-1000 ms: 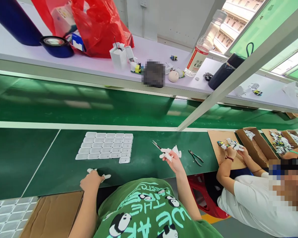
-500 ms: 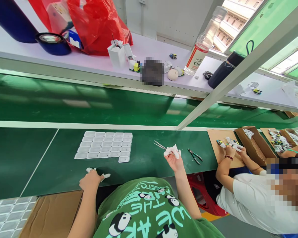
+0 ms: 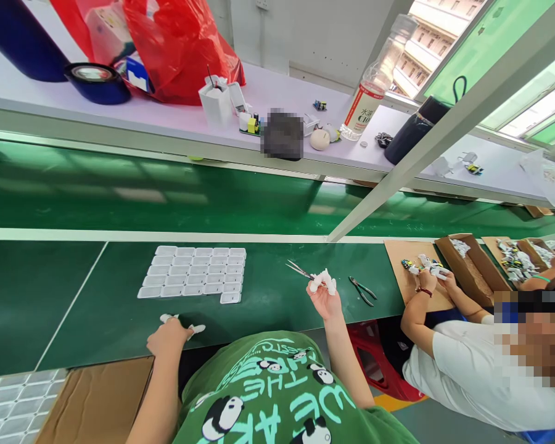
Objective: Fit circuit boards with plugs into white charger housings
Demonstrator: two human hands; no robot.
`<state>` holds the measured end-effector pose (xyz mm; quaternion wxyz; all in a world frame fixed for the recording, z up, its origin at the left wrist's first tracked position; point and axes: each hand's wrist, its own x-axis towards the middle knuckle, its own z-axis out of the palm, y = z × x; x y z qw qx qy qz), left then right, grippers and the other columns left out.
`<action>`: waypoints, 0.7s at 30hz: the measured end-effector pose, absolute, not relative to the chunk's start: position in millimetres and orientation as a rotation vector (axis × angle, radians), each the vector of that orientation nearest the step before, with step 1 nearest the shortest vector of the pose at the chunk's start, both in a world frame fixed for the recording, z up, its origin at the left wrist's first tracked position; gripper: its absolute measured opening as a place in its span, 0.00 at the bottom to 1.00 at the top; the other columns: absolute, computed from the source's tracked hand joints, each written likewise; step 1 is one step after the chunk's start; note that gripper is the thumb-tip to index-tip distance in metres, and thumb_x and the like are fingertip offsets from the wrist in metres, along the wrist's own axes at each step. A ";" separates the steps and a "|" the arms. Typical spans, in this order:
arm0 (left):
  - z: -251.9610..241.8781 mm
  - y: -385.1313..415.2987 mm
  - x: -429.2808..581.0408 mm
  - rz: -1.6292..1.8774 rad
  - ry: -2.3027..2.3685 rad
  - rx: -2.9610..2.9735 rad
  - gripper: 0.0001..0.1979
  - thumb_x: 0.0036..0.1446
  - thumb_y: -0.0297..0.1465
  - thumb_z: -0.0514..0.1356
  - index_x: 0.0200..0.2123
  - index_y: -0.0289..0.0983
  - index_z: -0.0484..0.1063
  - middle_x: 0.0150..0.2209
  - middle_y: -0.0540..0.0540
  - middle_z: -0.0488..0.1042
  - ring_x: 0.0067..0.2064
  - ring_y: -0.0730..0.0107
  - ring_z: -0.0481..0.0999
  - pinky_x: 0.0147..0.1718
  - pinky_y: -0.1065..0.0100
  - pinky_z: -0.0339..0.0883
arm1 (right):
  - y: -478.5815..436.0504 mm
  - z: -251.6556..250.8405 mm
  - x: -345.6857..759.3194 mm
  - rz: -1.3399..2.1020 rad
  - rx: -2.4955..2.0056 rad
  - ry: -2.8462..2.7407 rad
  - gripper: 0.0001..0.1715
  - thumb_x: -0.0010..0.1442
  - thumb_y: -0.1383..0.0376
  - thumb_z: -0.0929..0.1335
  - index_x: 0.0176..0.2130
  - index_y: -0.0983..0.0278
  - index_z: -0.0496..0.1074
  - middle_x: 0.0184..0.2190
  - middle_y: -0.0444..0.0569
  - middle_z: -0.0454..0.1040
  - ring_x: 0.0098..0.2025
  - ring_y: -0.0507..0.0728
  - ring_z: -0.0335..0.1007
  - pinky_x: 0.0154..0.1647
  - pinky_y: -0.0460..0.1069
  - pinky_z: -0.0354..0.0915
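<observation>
My left hand (image 3: 169, 336) rests at the front edge of the green bench, white covers on its thumb and finger tips. Thumb and finger are spread apart, and nothing shows between them; its other fingers are partly hidden. Palm up over the bench, my right hand (image 3: 324, 301) has white covers on its curled fingers. It grips a pair of metal tweezers (image 3: 298, 269), whose tips point left and are apart. Left of the tweezers, rows of white rectangular plastic cases (image 3: 192, 271) lie on the bench. Black-handled cutters (image 3: 362, 291) are to the right of my right hand.
A cardboard sheet (image 3: 95, 398) and more white cases (image 3: 16, 401) lie at the lower left. On the right, a co-worker (image 3: 485, 364) handles white parts beside a cardboard box (image 3: 472, 271). The upper shelf (image 3: 166, 117) holds a red bag, bottles and circuit parts. A slanted post (image 3: 398, 172) crosses the view.
My right hand's covered fingers have curled and shifted slightly around the tweezers, which stay in the grip. My left hand has hardly moved.
</observation>
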<state>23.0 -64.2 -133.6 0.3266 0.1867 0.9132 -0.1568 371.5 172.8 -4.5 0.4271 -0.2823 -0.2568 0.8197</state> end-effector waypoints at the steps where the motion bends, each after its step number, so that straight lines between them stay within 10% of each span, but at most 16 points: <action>1: -134.0 -64.3 23.1 -0.412 2.394 0.489 0.26 0.64 0.49 0.59 0.53 0.34 0.70 0.51 0.39 0.75 0.48 0.58 0.77 0.47 0.56 0.71 | 172.4 -4.5 371.6 2.048 -0.699 -0.642 0.20 0.68 0.54 0.68 0.31 0.66 0.70 0.26 0.41 0.71 0.28 0.49 0.68 0.33 0.47 0.69; 21: -133.0 -66.1 26.0 -0.391 2.429 0.499 0.26 0.64 0.48 0.58 0.53 0.33 0.69 0.50 0.39 0.75 0.49 0.59 0.76 0.47 0.57 0.71 | 170.3 -11.5 372.9 2.055 -0.794 -0.568 0.17 0.67 0.55 0.68 0.32 0.64 0.68 0.28 0.41 0.69 0.28 0.50 0.65 0.33 0.47 0.66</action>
